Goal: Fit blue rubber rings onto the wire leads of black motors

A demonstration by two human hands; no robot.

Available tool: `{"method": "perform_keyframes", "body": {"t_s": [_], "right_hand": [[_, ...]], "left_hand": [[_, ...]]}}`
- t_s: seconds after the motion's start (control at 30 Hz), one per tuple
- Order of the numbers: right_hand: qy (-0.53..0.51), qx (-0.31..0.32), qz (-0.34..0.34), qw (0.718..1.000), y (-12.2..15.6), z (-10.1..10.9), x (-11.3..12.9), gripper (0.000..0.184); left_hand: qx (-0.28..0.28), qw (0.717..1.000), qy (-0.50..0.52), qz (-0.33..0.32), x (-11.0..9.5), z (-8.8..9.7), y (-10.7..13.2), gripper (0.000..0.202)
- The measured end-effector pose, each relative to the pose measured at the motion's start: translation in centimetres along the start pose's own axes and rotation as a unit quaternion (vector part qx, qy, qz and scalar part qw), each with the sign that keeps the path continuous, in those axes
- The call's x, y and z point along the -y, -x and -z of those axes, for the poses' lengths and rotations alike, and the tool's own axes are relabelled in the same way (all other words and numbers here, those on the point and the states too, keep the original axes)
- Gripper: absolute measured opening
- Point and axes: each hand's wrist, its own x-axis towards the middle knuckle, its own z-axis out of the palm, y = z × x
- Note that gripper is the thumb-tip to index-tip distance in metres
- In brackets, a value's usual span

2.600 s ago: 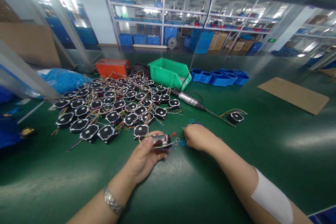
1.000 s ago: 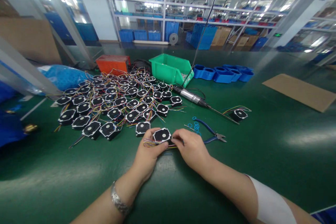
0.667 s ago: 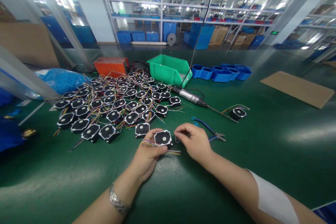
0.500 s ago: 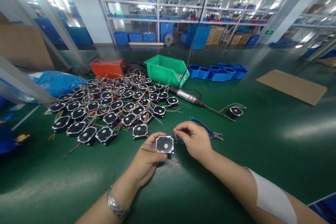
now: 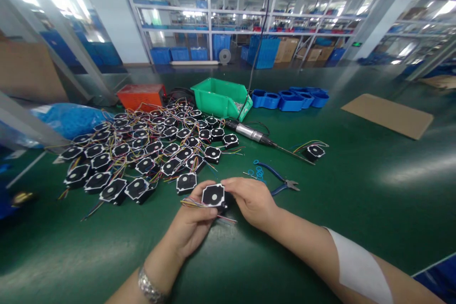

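My left hand (image 5: 192, 228) is closed round a stepper motor (image 5: 213, 195), a squat black square body with white corners and a pale round centre. Its coloured wires (image 5: 194, 203) trail over the fingers of that hand. At the motor's upper right corner, my right hand (image 5: 251, 199) has its fingers pinched together; whatever is between the fingertips is hidden. Just beyond the right hand lie several small blue rings (image 5: 260, 172) and blue-handled cutting pliers (image 5: 281, 181). One motor (image 5: 186, 183) sits right behind the left hand.
Many wired motors (image 5: 146, 166) crowd the left of the green table (image 5: 107, 256). Behind stand an orange box (image 5: 140, 97), a green bin (image 5: 219, 99) and blue holders (image 5: 292, 99). A corded power screwdriver (image 5: 251, 133), a lone motor (image 5: 315, 152) and cardboard (image 5: 388, 115) lie right.
My right hand has moved left, from beside the motor to its corner. A small red thing at its fingertips has gone out of sight. The blue rings now show more fully.
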Motion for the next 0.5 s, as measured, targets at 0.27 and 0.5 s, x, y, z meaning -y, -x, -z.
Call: {"method": "perform_keyframes", "body": {"t_s": [0.27,0.5], "right_hand": [[0.138,0.086,-0.253,0.954,-1.2,2.9,-3.2,0.018],[0.177,0.264,-0.333,0.888,-1.2,4.2,-6.8,0.011]], "left_hand": [[-0.02,1.0,0.012,-0.003,-0.4,0.0,0.0,0.052],[-0.031,0.999,0.014,0.009,-0.2,-0.4,-0.1,0.043]]}}
